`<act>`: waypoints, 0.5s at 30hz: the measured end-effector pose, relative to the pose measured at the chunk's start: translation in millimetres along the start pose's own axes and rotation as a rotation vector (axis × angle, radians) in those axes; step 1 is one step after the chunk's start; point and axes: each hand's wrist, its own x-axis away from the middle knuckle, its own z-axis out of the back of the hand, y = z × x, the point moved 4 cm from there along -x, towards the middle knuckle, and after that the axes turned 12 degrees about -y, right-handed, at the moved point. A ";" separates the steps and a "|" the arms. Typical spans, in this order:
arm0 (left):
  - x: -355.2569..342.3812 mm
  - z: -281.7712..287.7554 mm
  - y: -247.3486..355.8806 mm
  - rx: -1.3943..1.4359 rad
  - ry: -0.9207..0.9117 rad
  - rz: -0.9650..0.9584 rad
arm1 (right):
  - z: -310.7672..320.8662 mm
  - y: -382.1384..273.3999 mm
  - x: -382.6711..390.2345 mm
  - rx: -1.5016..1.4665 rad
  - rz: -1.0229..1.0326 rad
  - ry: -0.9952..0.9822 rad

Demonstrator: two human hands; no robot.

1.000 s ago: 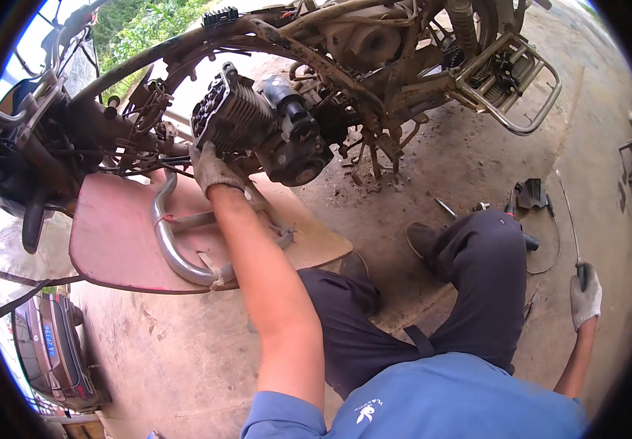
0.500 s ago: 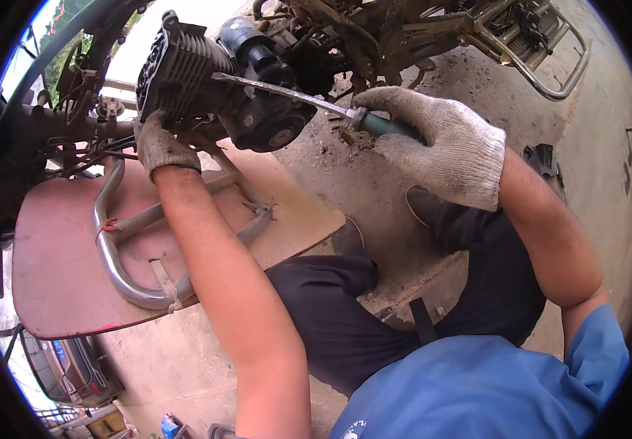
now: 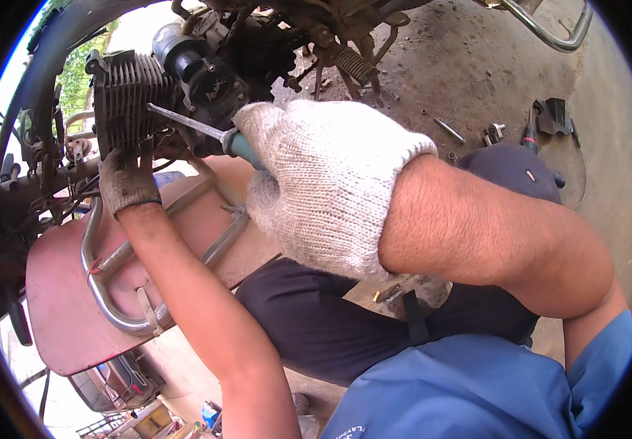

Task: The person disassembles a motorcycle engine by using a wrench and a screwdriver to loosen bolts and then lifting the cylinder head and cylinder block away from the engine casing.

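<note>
My right hand (image 3: 330,183), in a knitted off-white glove, is closed round the green handle of a screwdriver (image 3: 197,125). Its long metal shaft points left, with the flat tip at the fins of a dark engine cylinder (image 3: 127,95); I cannot tell whether it touches them. At the lower end of the cylinder is my left hand (image 3: 131,181), in a dirtier glove, its fingers bent up against the metal and partly hidden. A black round engine housing (image 3: 213,89) sits right of the cylinder.
A red board (image 3: 60,293) with a bent chrome tube frame (image 3: 90,252) lies below my left forearm. On the concrete floor at right are a metal rod (image 3: 450,130), small metal parts (image 3: 494,133) and a red-handled tool (image 3: 529,139). A coil spring (image 3: 354,66) hangs at the back.
The screwdriver and my right hand have moved left, bringing the tip to the fins. My view has shifted to the right, showing more floor parts. My left hand stays at the cylinder.
</note>
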 end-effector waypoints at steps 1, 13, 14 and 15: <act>2.4 -10.2 0.0 -0.044 0.017 0.018 | 0.8 5.0 -3.9 -0.003 -0.017 -0.032; 15.9 32.7 -12.4 0.042 -0.033 0.067 | 41.9 4.6 0.0 -0.054 -0.035 -0.013; 21.3 43.9 -8.9 0.173 -0.017 0.062 | 43.8 2.4 -3.4 -0.051 -0.033 -0.026; 27.6 56.2 -5.2 0.301 0.001 0.055 | 45.9 0.1 -5.9 -0.047 -0.031 -0.039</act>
